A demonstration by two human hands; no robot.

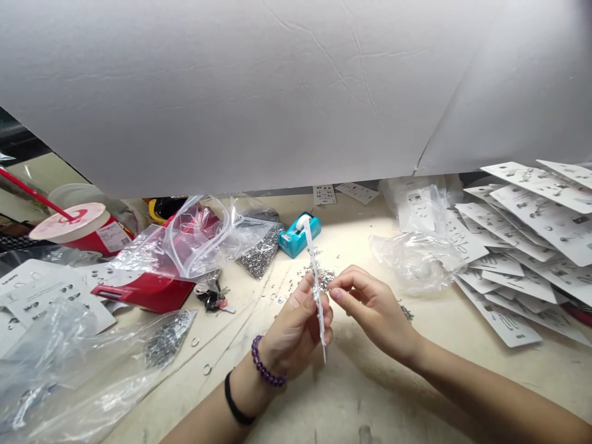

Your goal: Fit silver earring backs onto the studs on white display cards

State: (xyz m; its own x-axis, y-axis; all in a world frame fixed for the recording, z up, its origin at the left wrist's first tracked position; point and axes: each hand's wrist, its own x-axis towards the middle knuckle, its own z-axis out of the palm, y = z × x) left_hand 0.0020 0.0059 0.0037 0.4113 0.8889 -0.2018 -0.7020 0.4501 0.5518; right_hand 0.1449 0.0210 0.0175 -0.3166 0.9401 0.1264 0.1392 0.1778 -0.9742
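My left hand (300, 317), with a purple bead bracelet and a black band at the wrist, grips a white card (317, 280) held upright and edge-on to the camera. Small metal pieces stick out from the card's sides. Just to the right of the card is my right hand (365, 308), its thumb and index finger pinched together at the card's back edge; whatever they hold is too small to name. Behind the hands, a pile of tiny metal pieces (327, 277) lies on the table (259, 327).
A teal tape dispenser (300, 235) stands behind the pile. Stacked cards (527, 246) and clear bags (416, 259) are at the right. At the left are a red scoop (148, 293), keys (215, 299), plastic bags (74, 370) and a red cup (99, 234). A white panel (259, 98) hangs over the back.
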